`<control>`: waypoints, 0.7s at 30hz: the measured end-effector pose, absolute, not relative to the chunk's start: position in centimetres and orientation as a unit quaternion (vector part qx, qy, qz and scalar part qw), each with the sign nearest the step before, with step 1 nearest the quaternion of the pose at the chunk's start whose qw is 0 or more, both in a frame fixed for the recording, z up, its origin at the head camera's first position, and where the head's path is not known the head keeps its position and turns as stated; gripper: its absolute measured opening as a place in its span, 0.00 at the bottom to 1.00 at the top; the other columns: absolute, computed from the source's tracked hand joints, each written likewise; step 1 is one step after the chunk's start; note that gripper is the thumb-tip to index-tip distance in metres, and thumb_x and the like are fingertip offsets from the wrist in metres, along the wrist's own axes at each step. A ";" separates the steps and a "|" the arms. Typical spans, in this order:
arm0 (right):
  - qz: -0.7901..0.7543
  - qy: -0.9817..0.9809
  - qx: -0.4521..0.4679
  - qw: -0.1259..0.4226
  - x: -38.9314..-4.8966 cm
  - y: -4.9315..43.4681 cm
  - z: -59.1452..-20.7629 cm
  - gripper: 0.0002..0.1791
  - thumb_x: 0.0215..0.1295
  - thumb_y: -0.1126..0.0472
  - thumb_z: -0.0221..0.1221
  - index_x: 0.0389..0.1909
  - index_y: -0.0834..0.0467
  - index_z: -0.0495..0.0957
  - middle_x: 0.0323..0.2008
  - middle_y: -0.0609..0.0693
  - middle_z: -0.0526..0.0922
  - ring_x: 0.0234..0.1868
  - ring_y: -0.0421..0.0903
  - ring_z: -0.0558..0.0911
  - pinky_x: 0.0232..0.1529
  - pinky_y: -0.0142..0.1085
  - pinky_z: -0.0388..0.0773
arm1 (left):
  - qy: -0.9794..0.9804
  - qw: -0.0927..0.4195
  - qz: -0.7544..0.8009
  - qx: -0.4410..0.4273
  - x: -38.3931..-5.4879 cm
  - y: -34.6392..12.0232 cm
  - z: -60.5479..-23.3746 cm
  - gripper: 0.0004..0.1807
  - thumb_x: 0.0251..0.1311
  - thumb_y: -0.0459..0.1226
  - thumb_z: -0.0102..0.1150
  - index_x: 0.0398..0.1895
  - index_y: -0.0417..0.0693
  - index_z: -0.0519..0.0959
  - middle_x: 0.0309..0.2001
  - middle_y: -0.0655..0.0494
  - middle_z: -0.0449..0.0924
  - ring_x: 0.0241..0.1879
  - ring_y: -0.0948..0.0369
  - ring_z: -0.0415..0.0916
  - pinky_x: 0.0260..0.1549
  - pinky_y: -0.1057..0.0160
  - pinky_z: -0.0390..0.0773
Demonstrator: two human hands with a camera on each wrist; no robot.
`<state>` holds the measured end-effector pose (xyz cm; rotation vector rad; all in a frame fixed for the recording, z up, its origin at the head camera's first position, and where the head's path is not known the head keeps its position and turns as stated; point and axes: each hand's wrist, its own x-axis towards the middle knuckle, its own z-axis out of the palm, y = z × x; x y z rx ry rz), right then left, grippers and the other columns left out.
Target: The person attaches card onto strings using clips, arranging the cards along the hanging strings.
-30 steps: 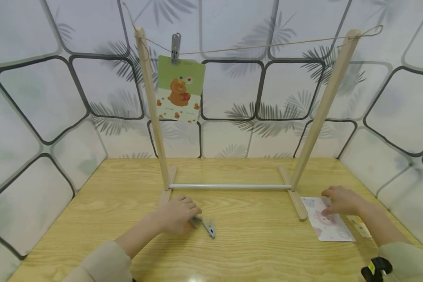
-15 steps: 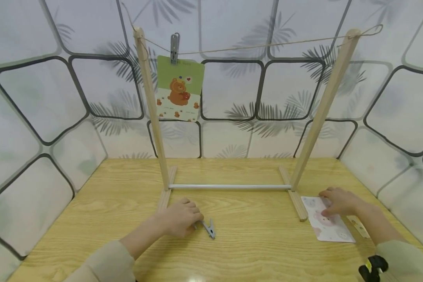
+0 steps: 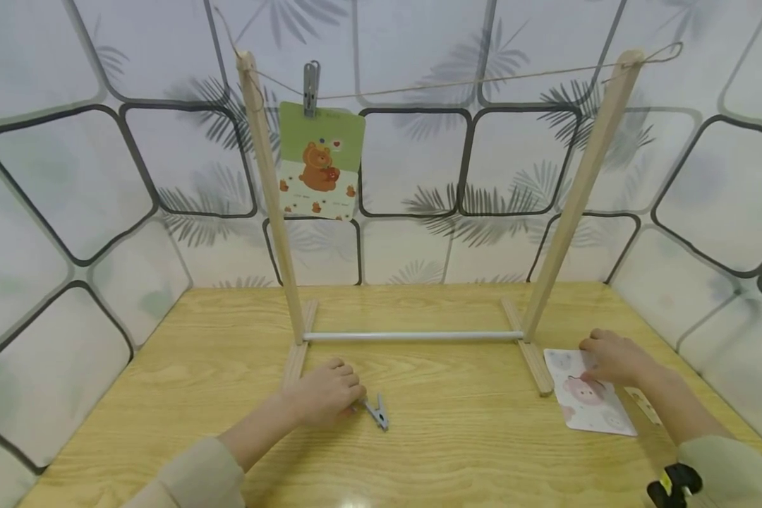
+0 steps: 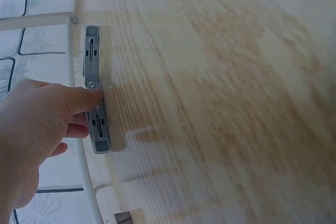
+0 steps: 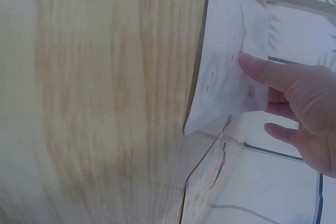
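Note:
My left hand is low over the table, pinching a grey clothespin between thumb and fingers; in the head view the hand mostly covers it. A second grey clothespin lies end to end with it, just right of the fingertips. On the right, my right hand grips the far right edge of a white card with a pink animal face, thumb on top and fingers behind. In the right wrist view the card's surface bends up off the table at the fingers.
A wooden stand with a white crossbar stands behind. From its string a green bear card hangs at the left by a grey clothespin. Another card lies partly under the right forearm.
My left hand has shifted slightly right and closed on the clothespin. The right hand has lifted the far edge of the white card a little, and the card has turned slightly.

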<state>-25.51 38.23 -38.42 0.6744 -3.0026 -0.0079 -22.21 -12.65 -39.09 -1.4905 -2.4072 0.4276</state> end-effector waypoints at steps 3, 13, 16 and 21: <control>-0.004 -0.973 0.227 0.034 -25.4 38.2 -38.4 0.23 0.41 0.56 0.71 0.36 0.66 0.79 0.30 0.52 0.72 0.31 0.51 0.74 0.30 0.47 0.72 | -0.832 0.142 0.160 -0.511 -22.2 -12.6 -39.2 0.13 0.55 0.48 0.61 0.38 0.53 0.80 0.36 0.60 0.79 0.40 0.62 0.75 0.47 0.61 0.71; -0.019 -0.946 0.288 0.151 -25.4 38.5 -37.8 0.11 0.42 0.71 0.68 0.29 0.65 0.78 0.26 0.51 0.73 0.27 0.51 0.74 0.27 0.43 0.73 | -0.839 0.151 0.151 -0.501 -22.4 -12.9 -39.1 0.16 0.51 0.48 0.64 0.40 0.50 0.80 0.38 0.58 0.80 0.42 0.61 0.75 0.49 0.59 0.71; -0.023 -0.924 0.316 0.216 -25.4 38.6 -37.7 0.11 0.39 0.73 0.67 0.26 0.63 0.78 0.24 0.50 0.72 0.25 0.50 0.73 0.23 0.42 0.71 | -0.840 0.155 0.150 -0.499 -22.5 -12.9 -39.0 0.16 0.51 0.47 0.64 0.41 0.50 0.80 0.39 0.58 0.80 0.43 0.60 0.75 0.49 0.58 0.71; -0.028 -0.895 0.341 0.285 -25.5 39.0 -37.9 0.14 0.33 0.73 0.68 0.24 0.61 0.78 0.24 0.51 0.72 0.24 0.51 0.73 0.20 0.42 0.69 | -0.842 0.160 0.138 -0.496 -22.5 -13.0 -38.7 0.17 0.52 0.44 0.64 0.44 0.47 0.79 0.41 0.55 0.80 0.44 0.58 0.76 0.49 0.58 0.71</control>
